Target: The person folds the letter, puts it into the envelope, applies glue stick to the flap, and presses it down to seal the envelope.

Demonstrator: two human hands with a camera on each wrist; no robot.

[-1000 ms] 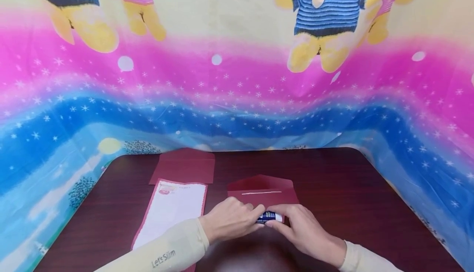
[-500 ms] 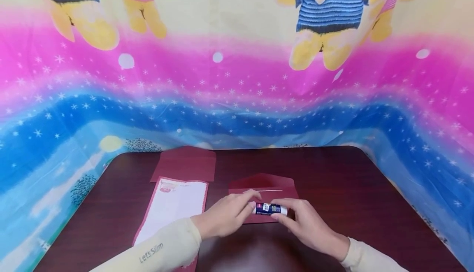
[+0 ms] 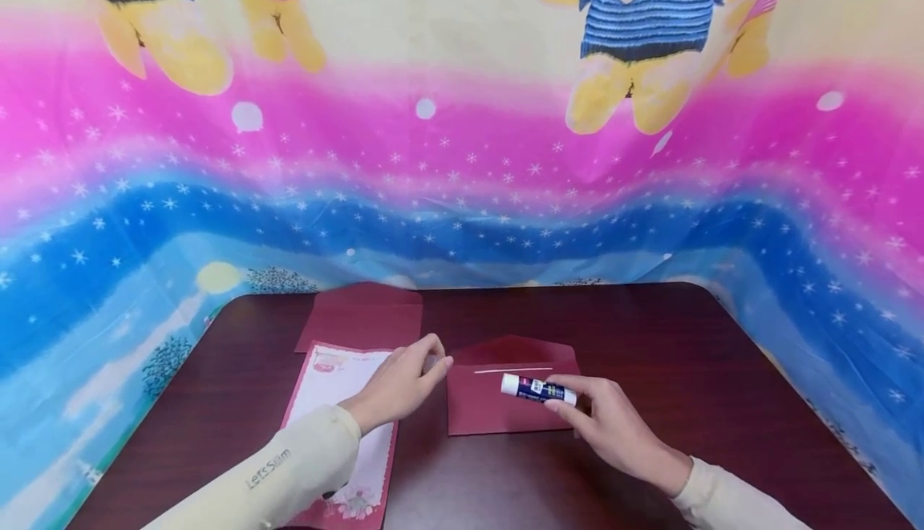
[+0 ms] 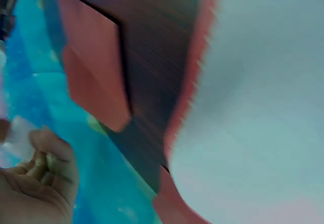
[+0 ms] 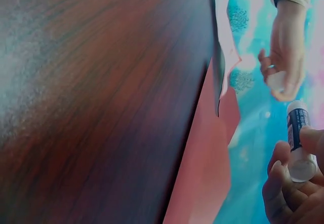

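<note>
Dark wood table (image 3: 686, 370), glue stick (image 3: 534, 388) held aloft

Over the nearer maroon envelope (image 3: 476, 410), the right hand (image 3: 613, 424) pinches the glue stick. Well apart, the left hand (image 3: 395, 382) pinches what looks like its white cap (image 5: 276, 81). A loosened grip could drop the stick and smear the envelope; the left sleeve (image 3: 303, 466), brushing the bordered letter sheet (image 3: 328, 394), could drag it askew.

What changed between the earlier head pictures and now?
The left hand let go of the glue stick and moved left, pinching a small whitish piece. The right hand still holds the stick. The near envelope, far envelope and letter sheet stayed put.
</note>
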